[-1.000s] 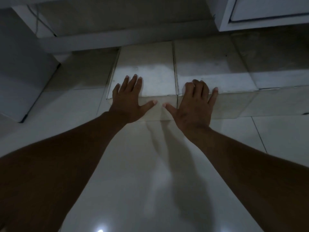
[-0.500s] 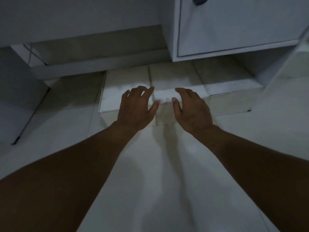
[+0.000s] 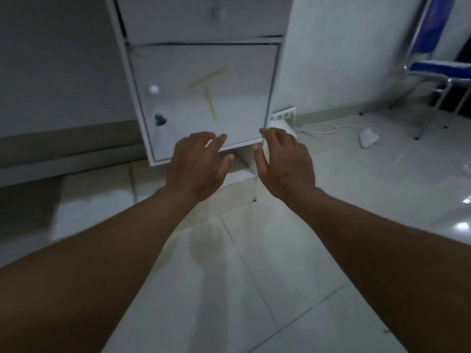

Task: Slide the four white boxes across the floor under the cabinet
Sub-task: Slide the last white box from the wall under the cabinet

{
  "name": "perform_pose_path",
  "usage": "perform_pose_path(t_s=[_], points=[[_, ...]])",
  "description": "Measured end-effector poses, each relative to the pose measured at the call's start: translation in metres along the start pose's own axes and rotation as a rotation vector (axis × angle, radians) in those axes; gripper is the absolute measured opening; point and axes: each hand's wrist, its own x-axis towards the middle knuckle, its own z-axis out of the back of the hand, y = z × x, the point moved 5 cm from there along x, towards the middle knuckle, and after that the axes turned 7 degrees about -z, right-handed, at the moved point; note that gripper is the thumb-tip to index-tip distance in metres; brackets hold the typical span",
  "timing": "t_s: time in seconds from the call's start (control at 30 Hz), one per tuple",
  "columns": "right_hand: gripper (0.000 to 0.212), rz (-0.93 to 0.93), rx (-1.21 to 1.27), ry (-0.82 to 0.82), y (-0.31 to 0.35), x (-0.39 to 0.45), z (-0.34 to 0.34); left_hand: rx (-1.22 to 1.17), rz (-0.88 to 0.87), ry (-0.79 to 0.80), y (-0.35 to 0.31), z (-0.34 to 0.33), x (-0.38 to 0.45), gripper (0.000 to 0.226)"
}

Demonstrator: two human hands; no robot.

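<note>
A row of flat white boxes lies on the tiled floor at the foot of the white cabinet. Their far ends reach into the gap beneath it, and the rightmost box shows its front corner between my wrists. My left hand and my right hand hover side by side in front of the cabinet's bottom edge. Both have their fingers spread and hold nothing. I cannot tell whether they still touch the box tops. The hands hide the middle of the boxes.
The cabinet door carries a round knob and a lock. A power strip with a white cable lies right of the cabinet. A small white object and a blue chair are further right.
My hands lifted from flat on the box tops and curled loosely. The view rose from the boxes to the cabinet door. The boxes lie further in under the cabinet.
</note>
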Motion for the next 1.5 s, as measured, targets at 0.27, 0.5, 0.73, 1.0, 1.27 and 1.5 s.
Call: perform_pose_path(t_s=[0.27,0.5,0.73,1.0,1.27,1.5], points=[[0.035,-0.005,-0.035,-0.111,-0.126,0.044,0.05,-0.019,-0.011,0.01,-0.103,-0.04,0.09,0.049],[0.04,-0.067,-0.02,-0.06,-0.225,0.07,0.062,0.047,-0.037,0.053,-0.165,-0.067,0.157,0.05],[0.04,-0.131,0.026,-0.03,-0.281,0.116,0.06,0.049,-0.044,0.082,-0.194,-0.087,0.225,0.053],[0.045,-0.192,0.023,0.074,-0.315,0.137,0.014,-0.03,0.01,0.102,-0.18,-0.145,0.259,0.052],[0.044,-0.269,0.001,0.206,-0.357,0.189,-0.037,-0.111,0.071,0.211,-0.147,-0.236,0.31,0.053],[0.043,-0.317,0.007,0.286,-0.383,0.231,-0.085,-0.14,0.126,0.267,-0.123,-0.29,0.35,0.055]])
